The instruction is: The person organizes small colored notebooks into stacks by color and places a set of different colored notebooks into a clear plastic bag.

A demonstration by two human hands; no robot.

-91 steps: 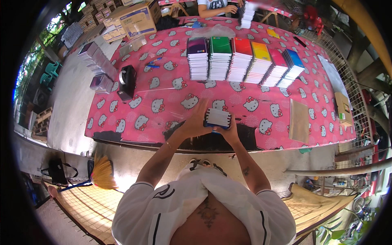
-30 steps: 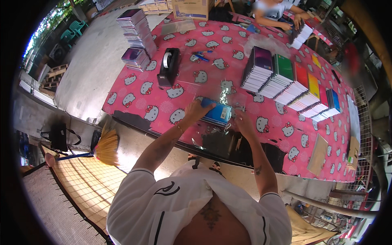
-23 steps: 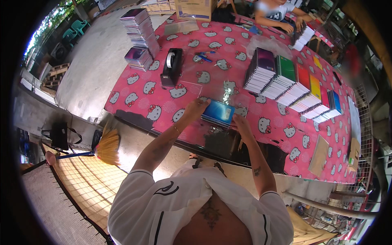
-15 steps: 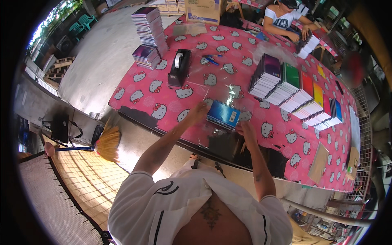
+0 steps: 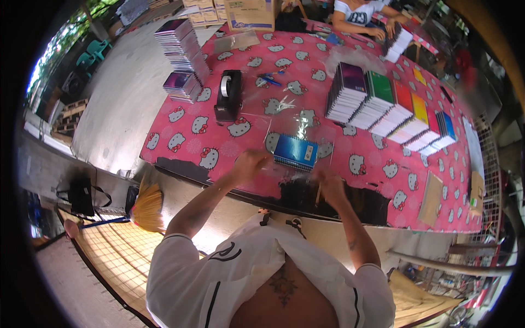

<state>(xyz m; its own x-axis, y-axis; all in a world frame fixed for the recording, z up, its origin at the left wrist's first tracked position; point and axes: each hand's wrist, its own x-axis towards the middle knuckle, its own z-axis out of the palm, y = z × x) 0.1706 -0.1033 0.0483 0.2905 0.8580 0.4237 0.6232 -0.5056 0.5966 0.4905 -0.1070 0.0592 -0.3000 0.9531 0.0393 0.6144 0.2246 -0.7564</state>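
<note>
A blue spiral-bound notebook [image 5: 295, 152] lies on a clear plastic sheet [image 5: 304, 127] near the table's front edge, its wire binding toward me. My left hand [image 5: 252, 165] is just left of the notebook, its fingers closed at the near edge of the sheet. At the notebook's lower right corner my right hand [image 5: 329, 185] is also closed, seemingly pinching the sheet's other near corner. The film is hard to see at the fingertips. Beyond it stands a black tape dispenser [image 5: 227, 95] with a roll of clear tape.
Stacked notebooks [image 5: 377, 101] in several colours stand at right; a taller pile [image 5: 180, 52] stands at far left. Blue pens [image 5: 269, 79] lie mid-table on the pink tablecloth [image 5: 238, 128]. A cardboard box [image 5: 250, 13] is behind. Another person [image 5: 361, 16] handles notebooks across the table.
Both my hands have drawn back toward me, away from the notebook's sides to the near edge of the sheet. The view has shifted slightly; the notebook stays on the sheet.
</note>
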